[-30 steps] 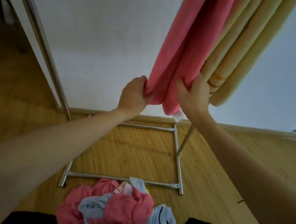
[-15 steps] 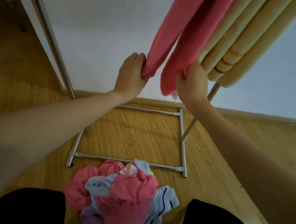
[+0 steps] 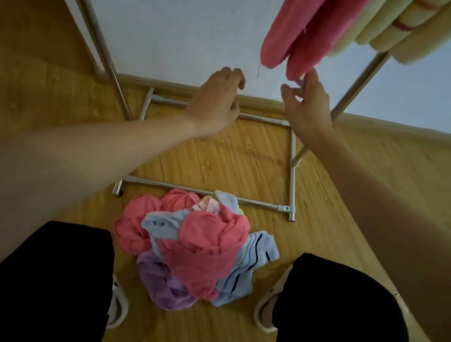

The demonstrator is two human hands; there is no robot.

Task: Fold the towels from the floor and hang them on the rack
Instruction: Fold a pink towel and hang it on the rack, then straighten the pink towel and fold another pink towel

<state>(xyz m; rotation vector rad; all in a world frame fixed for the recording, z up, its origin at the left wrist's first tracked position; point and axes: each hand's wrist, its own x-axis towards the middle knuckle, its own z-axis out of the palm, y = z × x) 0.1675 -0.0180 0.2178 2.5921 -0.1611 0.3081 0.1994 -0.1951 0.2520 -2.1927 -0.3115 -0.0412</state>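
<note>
Our left hand (image 3: pixel 217 102) hung empty below the pink towel (image 3: pixel 306 33), fingers loosely curled and gripping nothing. Our right hand (image 3: pixel 307 107) was released too, fingers spread, its fingertips (image 3: pixel 305 76) at the towel's lower edge; we could not tell whether they touched it or sat just under it. The towel hung folded on the rack (image 3: pixel 357 82), beside cream towels (image 3: pixel 397 29) hanging to its right. The rest of the towels lay in a heap (image 3: pixel 193 242) on the floor (image 3: pixel 220 155) between our feet, against the rack's front base bar.

We judged the main risk to be the hung towel itself: with nothing holding it, a brush from the right hand as it drew away could tug one side down and slide it off the rail. The heap was tangled, pink wound through blue and purple, so pulling one towel might drag others along. One blue piece lay over the base bar and could snag there.
</note>
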